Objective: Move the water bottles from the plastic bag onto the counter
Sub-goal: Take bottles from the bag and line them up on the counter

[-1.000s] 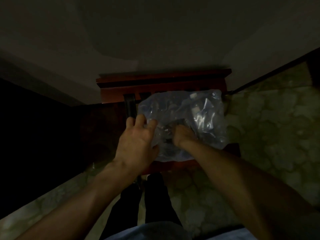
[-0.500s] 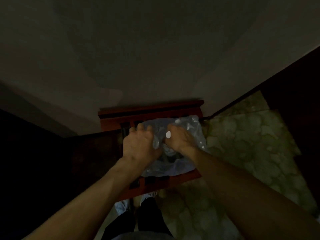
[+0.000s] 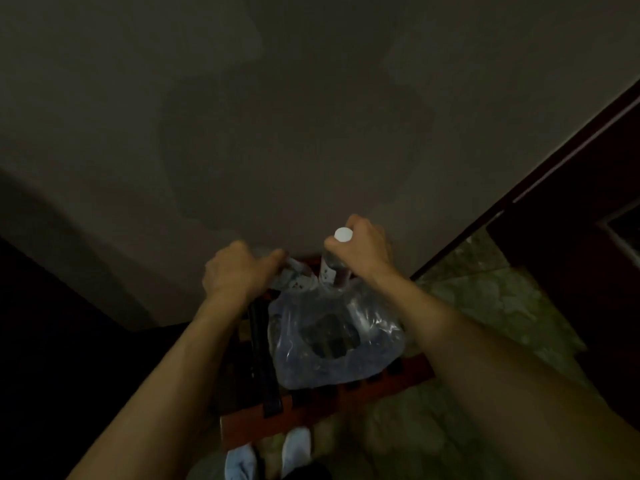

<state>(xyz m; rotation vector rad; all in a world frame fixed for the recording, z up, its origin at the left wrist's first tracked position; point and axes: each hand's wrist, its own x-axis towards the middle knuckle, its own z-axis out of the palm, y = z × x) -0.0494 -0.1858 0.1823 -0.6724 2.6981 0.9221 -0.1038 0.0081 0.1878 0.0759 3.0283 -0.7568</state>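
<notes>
A water bottle (image 3: 331, 268) with a white cap (image 3: 343, 234) is held upright near its neck by the right hand (image 3: 362, 252), whose grip is closed around it; the lower part of the bottle is seen at the mouth of the plastic bag (image 3: 332, 341). The upper edge of the bag is gripped by the left hand (image 3: 239, 271), with the fingers curled on the plastic. The bag is resting on a reddish wooden rack (image 3: 311, 410) with dark straps, beside a grey wall (image 3: 311, 116). White shoes (image 3: 296, 448) are seen on the stone-patterned floor (image 3: 485, 323) below.
</notes>
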